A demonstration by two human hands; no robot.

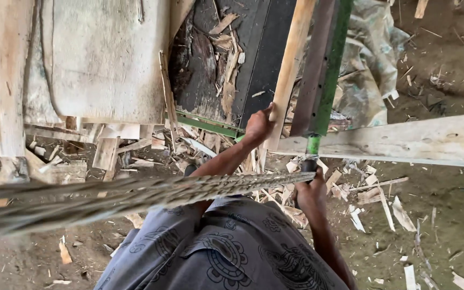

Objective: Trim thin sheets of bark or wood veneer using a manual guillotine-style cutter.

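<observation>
My left hand (259,126) is closed around the lower part of a long pale wooden strip (291,64) that runs up and away from me. My right hand (311,194) grips the dark handle end of a long tool (323,70) with a green edge and a dark flat blade, lying just right of the strip. A blurred, frayed rope-like strand (135,196) crosses the foreground from the left and hides part of both arms. My grey patterned shirt (232,252) fills the bottom.
A pale plank (414,140) lies across the right side. Large light boards (103,59) and a dark panel (210,70) lie behind. A crumpled plastic sheet (369,64) sits top right. Wood chips and offcuts (371,198) litter the dirt floor.
</observation>
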